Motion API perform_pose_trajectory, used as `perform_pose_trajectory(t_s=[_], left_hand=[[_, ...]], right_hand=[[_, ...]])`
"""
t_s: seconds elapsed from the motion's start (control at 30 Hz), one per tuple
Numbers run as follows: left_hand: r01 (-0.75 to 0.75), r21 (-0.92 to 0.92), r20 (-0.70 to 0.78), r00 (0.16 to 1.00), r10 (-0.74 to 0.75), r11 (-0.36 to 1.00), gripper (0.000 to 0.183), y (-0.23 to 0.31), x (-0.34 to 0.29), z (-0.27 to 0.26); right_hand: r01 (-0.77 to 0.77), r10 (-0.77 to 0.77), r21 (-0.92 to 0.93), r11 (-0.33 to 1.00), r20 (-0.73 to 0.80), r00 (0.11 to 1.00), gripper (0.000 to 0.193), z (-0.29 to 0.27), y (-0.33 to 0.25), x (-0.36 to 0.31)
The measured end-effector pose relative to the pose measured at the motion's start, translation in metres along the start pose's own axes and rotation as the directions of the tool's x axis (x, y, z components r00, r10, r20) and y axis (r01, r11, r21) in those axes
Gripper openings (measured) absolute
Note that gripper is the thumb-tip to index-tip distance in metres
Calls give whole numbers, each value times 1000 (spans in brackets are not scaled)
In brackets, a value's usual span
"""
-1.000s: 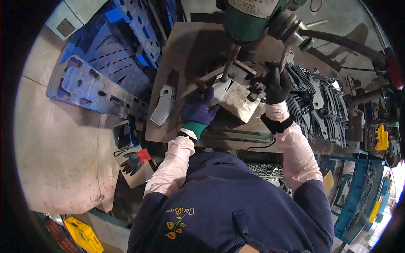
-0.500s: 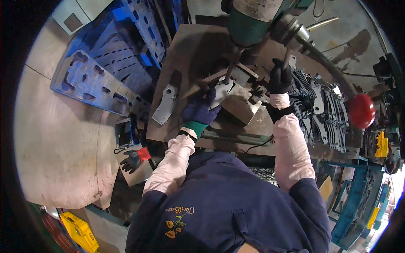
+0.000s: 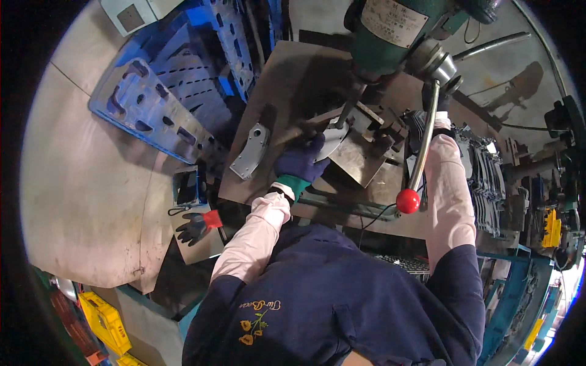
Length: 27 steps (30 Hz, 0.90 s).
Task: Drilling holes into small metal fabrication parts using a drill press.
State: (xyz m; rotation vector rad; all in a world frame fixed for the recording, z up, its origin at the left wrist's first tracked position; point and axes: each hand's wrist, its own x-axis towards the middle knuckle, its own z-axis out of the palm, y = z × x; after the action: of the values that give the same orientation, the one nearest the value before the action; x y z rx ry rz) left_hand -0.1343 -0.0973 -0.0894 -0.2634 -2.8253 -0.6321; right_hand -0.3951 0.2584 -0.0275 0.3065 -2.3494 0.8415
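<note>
A green drill press [image 3: 381,46] stands over the work table, its bit reaching down to a curved grey metal plate [image 3: 332,139]. The plate lies against a block-shaped metal fixture [image 3: 360,160]. My left hand [image 3: 301,160], in a dark blue glove with green cuff, is closed on the plate's near left end. My right hand [image 3: 434,97], in a black glove, is at the press's feed lever hub [image 3: 432,60], closed on a lever; its fingers are partly hidden. Another feed lever [image 3: 425,140] with a red ball knob crosses in front of my right forearm.
One similar curved plate [image 3: 251,151] lies on the table's left. Several dark plates [image 3: 485,174] are stacked to the right. Blue slotted metal panels [image 3: 159,116] stand left of the table. A black and red glove [image 3: 198,227] and yellow bin [image 3: 105,323] are lower left.
My right hand has moved away and rightward, and the feed levers have turned; the red ball swung from the right to the near middle. My left hand stays on the plate. The view has shifted slightly.
</note>
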Motion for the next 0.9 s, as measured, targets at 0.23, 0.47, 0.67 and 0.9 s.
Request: perform_pose_trajectory(t_s=[0.23, 0.47, 0.67, 0.9], left_hand=[[13, 6, -41, 999, -13, 1000, 71, -3, -3, 9], [10, 46, -72, 997, -6, 999, 68, 0, -2, 6], [7, -59, -96, 995, -13, 998, 69, -9, -4, 17], [-67, -4, -97, 993, 66, 998, 65, 4, -4, -7]], right_hand=[[264, -276, -123, 957, -90, 957, 25, 1, -56, -45], [-216, 238, 572, 791, 37, 971, 24, -23, -164, -108], [-154, 34, 472, 868, 252, 967, 22, -101, -264, -118], [-305, 13, 897, 320, 318, 948, 36, -178, -305, -65]])
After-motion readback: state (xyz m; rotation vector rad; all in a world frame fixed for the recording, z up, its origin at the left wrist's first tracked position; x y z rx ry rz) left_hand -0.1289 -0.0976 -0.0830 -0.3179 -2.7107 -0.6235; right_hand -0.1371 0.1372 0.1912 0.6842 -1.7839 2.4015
